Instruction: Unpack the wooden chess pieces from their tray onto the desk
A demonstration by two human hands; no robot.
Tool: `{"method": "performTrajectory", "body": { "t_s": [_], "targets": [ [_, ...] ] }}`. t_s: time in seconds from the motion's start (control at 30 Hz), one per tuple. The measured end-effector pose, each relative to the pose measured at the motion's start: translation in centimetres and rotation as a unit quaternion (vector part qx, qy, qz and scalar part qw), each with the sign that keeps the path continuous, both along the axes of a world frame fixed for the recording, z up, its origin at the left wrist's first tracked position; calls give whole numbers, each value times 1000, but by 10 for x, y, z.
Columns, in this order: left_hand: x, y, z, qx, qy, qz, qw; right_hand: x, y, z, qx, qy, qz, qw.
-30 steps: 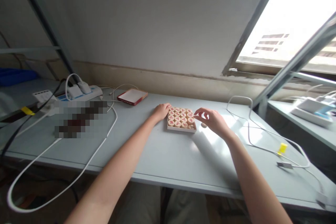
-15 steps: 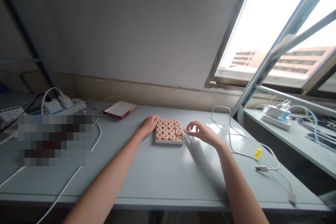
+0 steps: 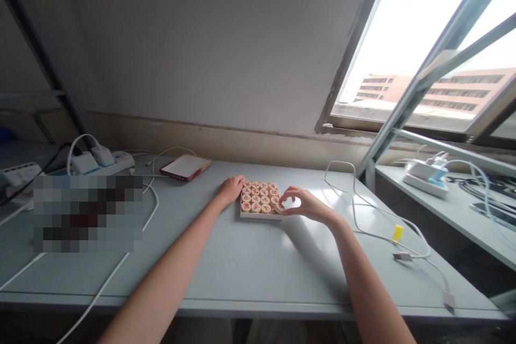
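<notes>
While our right hand (image 3: 304, 203) pinches a tilted round piece (image 3: 278, 208) between thumb and finger at the lower right corner of the shallow box (image 3: 261, 216), in the centre of the frame, we have our left hand (image 3: 230, 189) against the box's upper left corner, though we cannot tell whether it grips. Inside that box, on the bench (image 3: 242, 258), we see rows of other pieces (image 3: 255, 208) with red characters facing up. Left of centre we have a red-sided tray (image 3: 185, 167), and at lower right a yellow tag (image 3: 398, 233) near a connector (image 3: 402, 257).
</notes>
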State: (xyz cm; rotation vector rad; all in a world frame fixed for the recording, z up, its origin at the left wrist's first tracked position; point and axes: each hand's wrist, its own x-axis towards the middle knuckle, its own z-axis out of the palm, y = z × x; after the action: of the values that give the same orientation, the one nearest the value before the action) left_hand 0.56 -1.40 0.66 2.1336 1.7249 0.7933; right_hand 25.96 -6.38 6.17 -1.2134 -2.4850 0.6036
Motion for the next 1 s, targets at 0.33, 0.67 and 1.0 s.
{"method": "performTrajectory", "body": {
  "t_s": [0.33, 0.67, 1.0],
  "targets": [
    [1, -1, 2, -13, 1, 8, 1000, -8, -3, 4, 7, 37, 30, 999],
    [1, 0, 1, -15, 15, 13, 1000, -12, -2, -4, 19, 38, 45, 998],
    [1, -1, 2, -10, 3, 3, 1000, -12, -5, 0, -10, 41, 43, 998]
  ]
}}
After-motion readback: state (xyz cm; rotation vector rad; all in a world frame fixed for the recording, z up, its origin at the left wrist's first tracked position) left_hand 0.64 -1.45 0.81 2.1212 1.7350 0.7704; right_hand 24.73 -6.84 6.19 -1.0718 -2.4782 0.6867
